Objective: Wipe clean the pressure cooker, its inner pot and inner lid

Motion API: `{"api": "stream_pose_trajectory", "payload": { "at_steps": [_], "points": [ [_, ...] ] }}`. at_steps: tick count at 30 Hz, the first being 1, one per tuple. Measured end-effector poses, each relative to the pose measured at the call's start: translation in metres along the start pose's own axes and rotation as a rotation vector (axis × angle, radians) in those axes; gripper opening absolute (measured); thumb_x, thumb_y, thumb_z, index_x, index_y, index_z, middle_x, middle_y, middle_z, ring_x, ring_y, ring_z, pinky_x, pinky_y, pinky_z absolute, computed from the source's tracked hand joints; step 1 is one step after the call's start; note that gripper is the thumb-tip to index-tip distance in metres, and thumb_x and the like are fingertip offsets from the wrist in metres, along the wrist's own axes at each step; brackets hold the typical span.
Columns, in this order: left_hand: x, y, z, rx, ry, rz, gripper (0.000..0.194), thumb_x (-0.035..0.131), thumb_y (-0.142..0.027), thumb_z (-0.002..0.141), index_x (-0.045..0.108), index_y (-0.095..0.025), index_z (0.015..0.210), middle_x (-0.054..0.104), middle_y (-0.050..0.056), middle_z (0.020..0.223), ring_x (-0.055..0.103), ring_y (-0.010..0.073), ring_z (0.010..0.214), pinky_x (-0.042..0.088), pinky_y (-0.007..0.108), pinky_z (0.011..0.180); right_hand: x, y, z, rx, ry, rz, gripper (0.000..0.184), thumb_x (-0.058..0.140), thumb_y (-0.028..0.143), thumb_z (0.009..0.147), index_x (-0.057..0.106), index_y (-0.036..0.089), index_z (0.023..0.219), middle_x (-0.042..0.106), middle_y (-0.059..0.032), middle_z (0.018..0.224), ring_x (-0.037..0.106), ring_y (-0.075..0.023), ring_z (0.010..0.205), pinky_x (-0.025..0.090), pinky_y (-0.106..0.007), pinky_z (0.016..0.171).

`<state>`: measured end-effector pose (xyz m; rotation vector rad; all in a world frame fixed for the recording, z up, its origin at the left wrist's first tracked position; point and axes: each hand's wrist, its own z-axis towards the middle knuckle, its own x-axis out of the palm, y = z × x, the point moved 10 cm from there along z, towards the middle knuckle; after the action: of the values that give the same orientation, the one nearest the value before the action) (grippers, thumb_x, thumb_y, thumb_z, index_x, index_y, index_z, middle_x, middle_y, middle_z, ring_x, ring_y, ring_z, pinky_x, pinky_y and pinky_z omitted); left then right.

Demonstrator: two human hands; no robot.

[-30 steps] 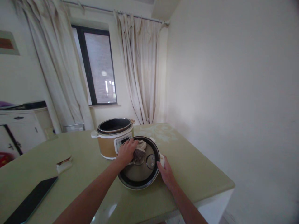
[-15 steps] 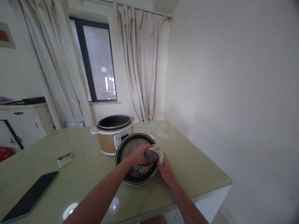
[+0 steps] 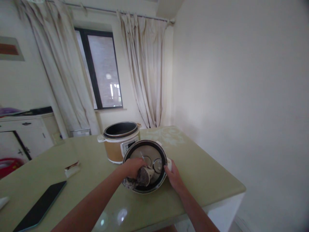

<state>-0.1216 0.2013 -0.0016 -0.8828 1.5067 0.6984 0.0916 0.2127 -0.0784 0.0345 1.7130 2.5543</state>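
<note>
A round pressure cooker lid [image 3: 149,154] is tilted with its metal underside and dark sealing rim facing me, at the table's near side. My right hand [image 3: 174,175] grips the white handle on the lid's right edge. Bunched in my left hand [image 3: 134,167] is a patterned grey and white cloth [image 3: 145,176], pressed against the lower left of the lid's inside. Just behind the lid stands the gold and white electric pressure cooker [image 3: 113,149], uncovered, its dark inner pot showing. The lid partly hides its control panel.
On the pale green table [image 3: 205,174] a dark flat tablet-like slab [image 3: 42,204] lies at left, with a small white and brown item [image 3: 72,169] beyond it. A white cabinet [image 3: 26,130] stands at far left; a wall runs along the right.
My left hand has moved the cloth from the lid's right side to its lower left. My right hand keeps its hold on the lid's edge. The view has shifted slightly.
</note>
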Motion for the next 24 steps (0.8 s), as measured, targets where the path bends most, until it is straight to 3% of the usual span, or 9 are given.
{"api": "stream_pose_trajectory", "payload": {
  "at_steps": [3,7,12,19,24],
  "points": [
    [-0.016,0.013,-0.001,-0.081,-0.097,0.098,0.051,0.066,-0.016,0.083,0.066,-0.031,0.132,0.066,0.011,0.134,0.063,0.034,0.127,0.057,0.046,0.099,0.0,-0.002,0.0,0.014,0.006,-0.01,0.051,0.067,0.054,0.088,0.065,0.022,0.128,0.077,-0.0098,0.119,0.07,-0.0317,0.111,0.055,-0.048,0.102],
    [-0.037,0.028,0.002,-0.277,-0.257,0.159,0.069,0.058,-0.001,0.08,0.056,-0.029,0.143,0.057,0.013,0.141,0.056,0.0344,0.132,0.056,0.045,0.097,-0.001,-0.007,-0.001,0.046,0.009,-0.046,0.053,0.067,0.056,0.088,0.063,0.021,0.128,0.077,-0.0103,0.118,0.07,-0.0323,0.11,0.055,-0.048,0.101],
    [-0.047,0.012,0.025,-0.337,-0.379,0.075,0.062,0.054,-0.006,0.087,0.052,-0.027,0.145,0.057,0.014,0.14,0.057,0.0328,0.128,0.055,0.043,0.097,-0.001,-0.004,-0.001,0.024,0.018,-0.057,0.056,0.068,0.059,0.088,0.063,0.021,0.13,0.077,-0.011,0.121,0.07,-0.033,0.112,0.056,-0.047,0.101],
    [-0.033,-0.037,0.058,-0.112,-0.35,-0.055,0.053,0.062,-0.016,0.085,0.059,-0.028,0.136,0.066,0.011,0.132,0.06,0.0315,0.127,0.053,0.042,0.1,-0.003,-0.003,-0.001,-0.011,0.032,-0.074,0.057,0.064,0.059,0.093,0.064,0.019,0.133,0.076,-0.011,0.123,0.069,-0.0309,0.113,0.054,-0.045,0.104],
    [-0.02,-0.044,0.055,0.068,-0.265,-0.085,0.05,0.071,-0.026,0.081,0.064,-0.028,0.13,0.069,0.01,0.132,0.062,0.0323,0.127,0.048,0.044,0.112,-0.002,-0.002,-0.001,-0.011,0.041,-0.068,0.056,0.064,0.058,0.093,0.063,0.02,0.135,0.074,-0.0111,0.126,0.067,-0.0308,0.119,0.052,-0.046,0.108]
  ]
}}
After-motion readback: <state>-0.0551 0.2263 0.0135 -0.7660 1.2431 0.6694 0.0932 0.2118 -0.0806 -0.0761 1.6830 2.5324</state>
